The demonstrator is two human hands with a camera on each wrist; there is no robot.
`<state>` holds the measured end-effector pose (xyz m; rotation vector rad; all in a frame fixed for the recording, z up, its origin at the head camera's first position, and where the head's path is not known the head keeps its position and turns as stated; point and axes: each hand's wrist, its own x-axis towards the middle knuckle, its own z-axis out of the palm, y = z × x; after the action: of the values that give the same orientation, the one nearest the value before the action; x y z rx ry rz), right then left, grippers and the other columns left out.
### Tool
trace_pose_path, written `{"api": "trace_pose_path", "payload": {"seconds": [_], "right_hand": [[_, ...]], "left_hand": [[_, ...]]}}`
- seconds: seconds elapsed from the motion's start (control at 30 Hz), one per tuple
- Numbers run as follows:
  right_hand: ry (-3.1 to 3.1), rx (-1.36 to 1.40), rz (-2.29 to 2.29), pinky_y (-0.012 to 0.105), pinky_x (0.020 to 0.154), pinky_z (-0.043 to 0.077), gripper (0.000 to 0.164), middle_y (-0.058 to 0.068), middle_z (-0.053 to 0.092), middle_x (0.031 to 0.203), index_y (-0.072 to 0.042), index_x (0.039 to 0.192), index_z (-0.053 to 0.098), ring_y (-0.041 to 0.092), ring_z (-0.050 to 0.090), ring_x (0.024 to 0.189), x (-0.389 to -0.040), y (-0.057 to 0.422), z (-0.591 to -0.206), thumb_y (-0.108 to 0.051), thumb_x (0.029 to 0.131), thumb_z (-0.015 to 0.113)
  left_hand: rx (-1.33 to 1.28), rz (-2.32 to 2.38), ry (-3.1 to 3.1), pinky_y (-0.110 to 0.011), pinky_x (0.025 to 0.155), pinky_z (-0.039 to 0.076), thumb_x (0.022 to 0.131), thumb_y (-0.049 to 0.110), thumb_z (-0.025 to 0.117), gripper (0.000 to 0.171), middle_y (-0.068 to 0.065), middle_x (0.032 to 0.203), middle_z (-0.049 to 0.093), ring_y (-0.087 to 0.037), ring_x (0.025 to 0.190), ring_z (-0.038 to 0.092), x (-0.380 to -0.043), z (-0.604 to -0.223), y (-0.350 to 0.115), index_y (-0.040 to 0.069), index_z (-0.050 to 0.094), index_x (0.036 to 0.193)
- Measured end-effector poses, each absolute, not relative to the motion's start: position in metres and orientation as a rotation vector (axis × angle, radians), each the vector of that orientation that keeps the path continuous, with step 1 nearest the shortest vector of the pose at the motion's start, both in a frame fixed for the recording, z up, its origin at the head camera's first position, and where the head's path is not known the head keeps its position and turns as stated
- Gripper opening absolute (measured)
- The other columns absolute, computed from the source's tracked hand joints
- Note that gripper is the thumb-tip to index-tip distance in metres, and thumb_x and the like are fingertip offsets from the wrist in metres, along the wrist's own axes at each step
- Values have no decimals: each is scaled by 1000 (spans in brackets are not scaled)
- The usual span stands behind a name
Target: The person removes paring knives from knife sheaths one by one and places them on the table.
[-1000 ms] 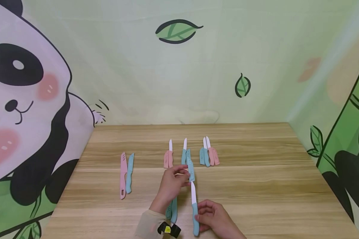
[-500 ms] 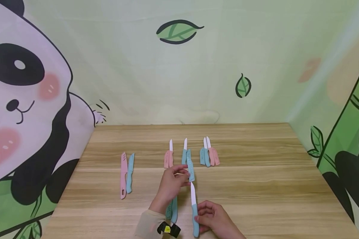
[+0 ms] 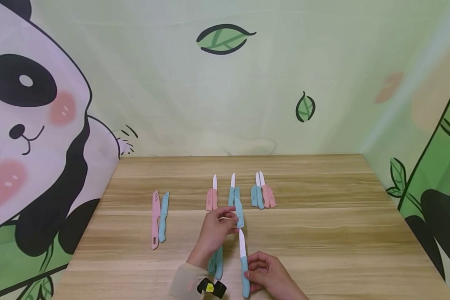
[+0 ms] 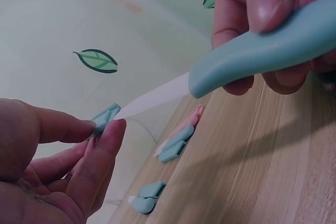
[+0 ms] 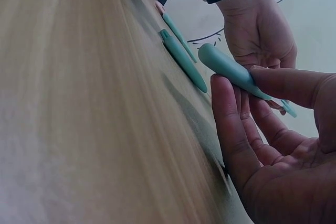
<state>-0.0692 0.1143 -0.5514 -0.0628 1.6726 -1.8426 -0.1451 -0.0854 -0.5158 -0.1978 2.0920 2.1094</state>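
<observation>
My left hand (image 3: 217, 227) pinches a blue knife sheath (image 3: 239, 212) between thumb and fingers above the table. In my right hand (image 3: 270, 273) is a paring knife (image 3: 244, 275) with a blue handle and white blade, gripped by the handle between thumb and fingers. The bare blade (image 4: 157, 95) points away from me, its tip right by the sheath's open end. Whether the tip is inside the sheath I cannot tell. Under my left forearm lies another blue knife (image 3: 219, 266) with a sheath beside it, partly hidden.
At the left of the wooden table (image 3: 322, 237) lie a pink sheathed knife (image 3: 155, 221) and a blue one (image 3: 164, 218). Farther back, a pink knife (image 3: 214, 198), a blue knife (image 3: 231, 193) and a blue-and-pink pair (image 3: 260, 196) lie with white blades bare, several sheaths beside them.
Hardly anything differs. The paring knife in my right hand has come very slightly toward me, while my left hand and the sheath stay in place.
</observation>
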Motion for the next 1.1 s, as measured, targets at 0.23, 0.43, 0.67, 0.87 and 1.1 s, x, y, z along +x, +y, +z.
{"api": "trace_pose_path", "payload": {"seconds": [0.23, 0.43, 0.67, 0.87, 1.1], "right_hand": [[1679, -69, -1841, 32, 70, 64, 33, 2, 66, 95, 4, 118, 60, 13, 68, 80, -69, 115, -551, -9, 91, 74], [1683, -77, -1833, 32, 70, 64, 33, 3, 67, 95, 4, 118, 60, 14, 68, 80, -69, 117, -551, -9, 92, 73], [1711, -81, -1817, 35, 72, 65, 34, 4, 68, 97, 6, 120, 60, 15, 69, 83, -69, 124, -552, -9, 92, 73], [1719, -44, -1828, 37, 75, 65, 39, 4, 67, 98, 6, 124, 58, 17, 69, 85, -70, 136, -553, -9, 92, 74], [1785, -35, -1843, 37, 75, 66, 43, 4, 69, 98, 12, 127, 57, 17, 71, 84, -75, 144, -553, -8, 93, 74]], "left_hand": [[-194, 2111, 2100, -36, 78, 66, 98, 1, 67, 33, -16, 108, 62, -14, 83, 69, -144, -516, -85, -5, 65, 131], [-209, 2145, 2081, -42, 80, 66, 98, 0, 66, 34, -17, 108, 62, -15, 82, 70, -143, -514, -87, -6, 64, 131], [-217, 2128, 2098, -46, 82, 65, 98, 1, 66, 35, -16, 110, 61, -16, 82, 70, -140, -515, -95, -3, 64, 132], [-209, 2086, 2163, -44, 77, 66, 97, 2, 67, 36, -17, 108, 63, -22, 78, 72, -134, -517, -103, -3, 64, 132], [-123, 1861, 2336, -35, 67, 65, 93, 3, 68, 38, -13, 99, 66, -14, 76, 69, -120, -521, -106, -1, 66, 131]]}}
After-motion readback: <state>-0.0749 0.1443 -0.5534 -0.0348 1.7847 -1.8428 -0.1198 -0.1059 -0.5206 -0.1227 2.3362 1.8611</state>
